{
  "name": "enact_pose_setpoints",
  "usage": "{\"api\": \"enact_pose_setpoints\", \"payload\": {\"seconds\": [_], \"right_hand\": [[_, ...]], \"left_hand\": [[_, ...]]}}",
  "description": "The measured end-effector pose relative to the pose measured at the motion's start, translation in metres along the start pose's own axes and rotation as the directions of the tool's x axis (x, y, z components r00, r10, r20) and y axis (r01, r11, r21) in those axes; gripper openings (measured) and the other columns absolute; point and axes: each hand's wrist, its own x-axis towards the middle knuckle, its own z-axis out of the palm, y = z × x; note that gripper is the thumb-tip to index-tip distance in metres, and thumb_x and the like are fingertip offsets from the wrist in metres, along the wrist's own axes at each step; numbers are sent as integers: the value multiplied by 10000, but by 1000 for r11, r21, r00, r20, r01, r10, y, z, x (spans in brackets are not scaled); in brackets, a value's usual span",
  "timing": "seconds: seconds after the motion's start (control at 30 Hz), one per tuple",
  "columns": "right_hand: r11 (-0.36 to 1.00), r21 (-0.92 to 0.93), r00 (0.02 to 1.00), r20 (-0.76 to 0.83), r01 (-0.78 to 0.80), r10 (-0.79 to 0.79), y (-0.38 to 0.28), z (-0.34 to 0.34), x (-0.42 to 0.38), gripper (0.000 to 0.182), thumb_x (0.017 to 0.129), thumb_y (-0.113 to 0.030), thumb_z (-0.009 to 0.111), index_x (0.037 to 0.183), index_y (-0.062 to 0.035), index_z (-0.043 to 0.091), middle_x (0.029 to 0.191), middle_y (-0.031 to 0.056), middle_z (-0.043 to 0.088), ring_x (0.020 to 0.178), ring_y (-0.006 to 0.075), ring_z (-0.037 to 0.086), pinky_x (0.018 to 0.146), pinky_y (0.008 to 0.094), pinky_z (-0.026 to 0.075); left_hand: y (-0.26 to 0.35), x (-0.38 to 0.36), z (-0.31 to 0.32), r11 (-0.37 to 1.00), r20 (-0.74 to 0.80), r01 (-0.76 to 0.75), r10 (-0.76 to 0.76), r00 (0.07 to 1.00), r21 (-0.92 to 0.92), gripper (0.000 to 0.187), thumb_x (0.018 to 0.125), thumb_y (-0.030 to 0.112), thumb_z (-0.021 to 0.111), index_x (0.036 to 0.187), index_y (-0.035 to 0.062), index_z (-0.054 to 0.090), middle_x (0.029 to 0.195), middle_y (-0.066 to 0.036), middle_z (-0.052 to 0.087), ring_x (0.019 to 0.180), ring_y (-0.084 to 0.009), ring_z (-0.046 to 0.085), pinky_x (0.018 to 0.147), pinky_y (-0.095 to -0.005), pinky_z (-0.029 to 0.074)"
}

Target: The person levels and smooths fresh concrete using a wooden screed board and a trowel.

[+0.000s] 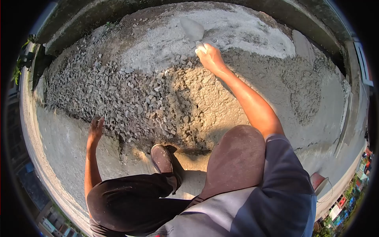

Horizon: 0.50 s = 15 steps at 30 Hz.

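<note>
The trowel [192,29] lies at the far side of the work surface, beyond the right hand [211,59], with its broad, grey-smeared blade over the pale, fine-textured strip [158,44]. Its long axis runs away from the person and leans a little to the left, handle end toward the body, tip toward the curved concrete kerb [94,24]. Whether the blade touches the strip or hangs just above it, I cannot tell. The right hand is closed round the handle, fingers wrapped, at the end of an arm stretched well forward; it is plainly the nearer hand. Just on the body's side of that hand is the wet, lumpy concrete [215,96], so the blade sits past this patch rather than over it; the mix spreads rightward and meets a smoother grey stretch [329,98]. To the left of the wet mix lies loose crushed stone [118,89], its edge running into the concrete. The left hand [94,129] is well apart from the trowel, low at the near left margin of the stones, its fingers partly open and loosely bent; nothing shows in its hold, and whether the fingertips touch stone is unclear. Closest to the body, a dusty shoe [162,158] stands at the near edge between the two hands, with the bent right knee [238,154] beside the wet patch.
</note>
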Motion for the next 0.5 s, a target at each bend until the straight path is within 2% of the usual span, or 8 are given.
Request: {"api": "enact_pose_setpoints", "payload": {"seconds": [0.03, 0.07, 0.13, 0.2, 0.33, 0.37, 0.43, 0.5], "right_hand": [[998, -10, 993, -104, -59, 58, 9, -14, -3, 395, 905, -313, 617, 1053, 53, 602, 964, 306, 682, 953, 470, 672, 817, 521, 523], [960, -183, 959, -232, -210, 165, 36, -19, 3, 403, 908, -285, 601, 1102, 67, 573, 1014, 329, 677, 958, 477, 672, 828, 520, 533], [938, -192, 940, -242, -290, 241, 54, -29, 0, 422, 919, -265, 581, 1115, 106, 537, 1024, 343, 673, 956, 494, 669, 839, 525, 539], [930, -167, 929, -235, -327, 284, 61, -16, -7, 431, 923, -259, 578, 1115, 123, 525, 1002, 341, 677, 959, 493, 672, 843, 528, 537], [960, -168, 967, 87, -222, 239, 1, 42, -22, 435, 942, -226, 568, 1177, 133, 496, 991, 352, 679, 968, 484, 683, 848, 537, 549], [978, -90, 978, 78, -188, 195, 6, 64, -15, 364, 942, -240, 591, 1070, 94, 523, 954, 378, 653, 967, 533, 645, 853, 559, 515], [991, -105, 992, 102, 83, -72, -12, 44, -18, 379, 940, -261, 600, 1092, 79, 531, 938, 365, 657, 942, 530, 649, 830, 552, 523], [997, -50, 998, -22, -55, 54, -4, 22, -7, 402, 939, -290, 596, 1100, 76, 548, 936, 345, 668, 920, 512, 661, 809, 544, 531]], "left_hand": [[0, 1, 1, 1000, -19, 12, -12, 1000, 17, 605, 1004, 525, 547, 1330, 17, 582, 1259, -197, 649, 1167, -316, 610, 995, -404, 461], [1, 2, 4, 1000, -14, 3, -3, 1000, 3, 601, 1003, 525, 549, 1327, 19, 586, 1258, -195, 649, 1165, -313, 611, 992, -403, 462], [5, 3, 8, 1000, -5, -16, 16, 1000, -19, 593, 1002, 524, 552, 1319, 25, 595, 1256, -189, 651, 1162, -307, 612, 986, -403, 465], [9, 2, 12, 999, -4, -43, 43, 999, 11, 605, 993, 534, 557, 1298, 14, 603, 1247, -233, 649, 1171, -371, 610, 988, -432, 469], [18, 17, 18, 998, 61, -27, 30, 998, -51, 608, 985, 546, 563, 1273, 15, 620, 1217, -245, 657, 1149, -398, 618, 979, -443, 476], [12, 24, 20, 993, 21, -115, 115, 993, 18, 600, 985, 548, 565, 1255, 15, 628, 1185, -235, 666, 1117, -389, 630, 962, -438, 481], [24, 27, 17, 992, 38, -127, 127, 991, 8, 603, 985, 551, 564, 1253, 14, 627, 1193, -232, 664, 1124, -379, 627, 968, -431, 476], [33, 25, 15, 993, 52, -120, 120, 991, -9, 605, 987, 552, 562, 1255, 14, 625, 1205, -229, 660, 1138, -370, 620, 978, -424, 469]]}}
